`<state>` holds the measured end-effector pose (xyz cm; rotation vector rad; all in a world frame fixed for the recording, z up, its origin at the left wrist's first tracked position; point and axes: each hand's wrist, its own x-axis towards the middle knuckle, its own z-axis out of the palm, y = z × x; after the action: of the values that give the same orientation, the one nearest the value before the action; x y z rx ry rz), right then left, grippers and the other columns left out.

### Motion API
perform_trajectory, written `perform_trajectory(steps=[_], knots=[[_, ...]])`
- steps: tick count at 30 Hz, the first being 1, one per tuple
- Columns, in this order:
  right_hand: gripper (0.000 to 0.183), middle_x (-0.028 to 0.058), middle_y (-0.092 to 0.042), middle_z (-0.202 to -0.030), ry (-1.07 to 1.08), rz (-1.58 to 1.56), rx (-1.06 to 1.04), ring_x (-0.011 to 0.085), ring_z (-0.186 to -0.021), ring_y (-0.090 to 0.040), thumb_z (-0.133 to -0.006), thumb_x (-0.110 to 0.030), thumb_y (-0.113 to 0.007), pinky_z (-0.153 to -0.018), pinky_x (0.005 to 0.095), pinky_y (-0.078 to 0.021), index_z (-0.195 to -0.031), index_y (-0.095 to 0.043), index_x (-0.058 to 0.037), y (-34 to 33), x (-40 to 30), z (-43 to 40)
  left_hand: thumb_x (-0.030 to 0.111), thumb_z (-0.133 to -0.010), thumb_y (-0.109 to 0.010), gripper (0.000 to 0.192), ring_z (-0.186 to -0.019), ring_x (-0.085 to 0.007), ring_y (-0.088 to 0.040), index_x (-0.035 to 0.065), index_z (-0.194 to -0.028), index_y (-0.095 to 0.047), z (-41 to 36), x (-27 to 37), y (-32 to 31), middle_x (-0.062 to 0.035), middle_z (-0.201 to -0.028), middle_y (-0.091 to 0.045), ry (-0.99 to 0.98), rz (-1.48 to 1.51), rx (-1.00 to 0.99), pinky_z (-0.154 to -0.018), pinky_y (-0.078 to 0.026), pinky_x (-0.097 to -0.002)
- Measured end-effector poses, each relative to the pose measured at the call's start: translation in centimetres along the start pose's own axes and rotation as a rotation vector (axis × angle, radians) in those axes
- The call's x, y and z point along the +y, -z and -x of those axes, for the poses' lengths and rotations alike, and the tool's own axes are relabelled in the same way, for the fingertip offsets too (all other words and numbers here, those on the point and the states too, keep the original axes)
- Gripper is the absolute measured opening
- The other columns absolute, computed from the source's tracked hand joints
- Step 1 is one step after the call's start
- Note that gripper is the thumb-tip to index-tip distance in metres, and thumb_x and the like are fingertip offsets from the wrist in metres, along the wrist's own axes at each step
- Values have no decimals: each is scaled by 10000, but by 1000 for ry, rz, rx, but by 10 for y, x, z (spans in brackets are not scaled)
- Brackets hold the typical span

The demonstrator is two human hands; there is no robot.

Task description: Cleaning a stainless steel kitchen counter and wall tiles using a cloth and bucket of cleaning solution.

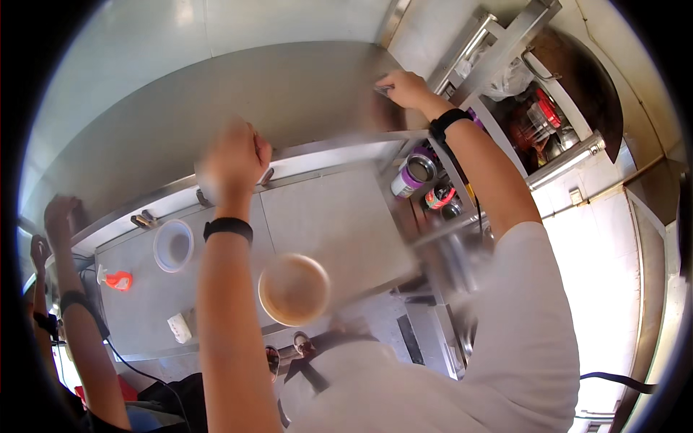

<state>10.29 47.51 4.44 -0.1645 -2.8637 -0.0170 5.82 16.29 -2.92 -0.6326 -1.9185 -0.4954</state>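
My left hand (237, 157) is blurred over the front edge of a stainless-steel shelf (303, 92), its fingers curled. Whether it holds something cannot be made out. Farther right, at the shelf's right end, my right hand (406, 89) has its fingers closed on a small grey item (384, 89) too blurred to name. Both wrists wear black bands. Below the shelf is a steel counter (335, 211). A round bowl with a tan inside (294, 289) is near its front edge, and a translucent plastic tub (173, 245) stands farther left.
An orange spray bottle (119, 281) and a white packet (179, 328) lie at the counter's left. Co-workers' arms (81, 319) reach up at the far left. Tins (414, 173) fill a lower rack at right; a red-lidded jar (544, 111) and a large dark wok (590, 81) are beyond.
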Motion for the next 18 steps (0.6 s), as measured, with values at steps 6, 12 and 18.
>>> perform_trajectory(steps=[6,12,18], knots=[[233,108,-617,-839,66,153,-151,274,-814,-579,-672,-172,-528,-711,339,-460,-873,-643,-141,0,-13,-25,182,-598,-500,49,-501,-160,-505,143,-598,-471,2,0,2,23,-622,-496,-22,28,7,-415,-392,-275],[265,93,-611,-903,-64,281,-268,275,-835,-574,-665,-156,-504,-729,347,-457,-891,-643,-152,-9,-16,-56,176,-589,-493,42,-476,-162,-497,137,-583,-479,3,0,-1,17,-609,-498,-43,58,81,-399,-381,-270],[259,87,-618,-879,-79,281,-182,289,-809,-581,-672,-135,-486,-700,367,-464,-875,-647,-126,-15,-2,-86,195,-601,-492,58,-477,-160,-495,138,-607,-485,0,1,0,24,-623,-501,-39,25,38,-398,-377,-267]])
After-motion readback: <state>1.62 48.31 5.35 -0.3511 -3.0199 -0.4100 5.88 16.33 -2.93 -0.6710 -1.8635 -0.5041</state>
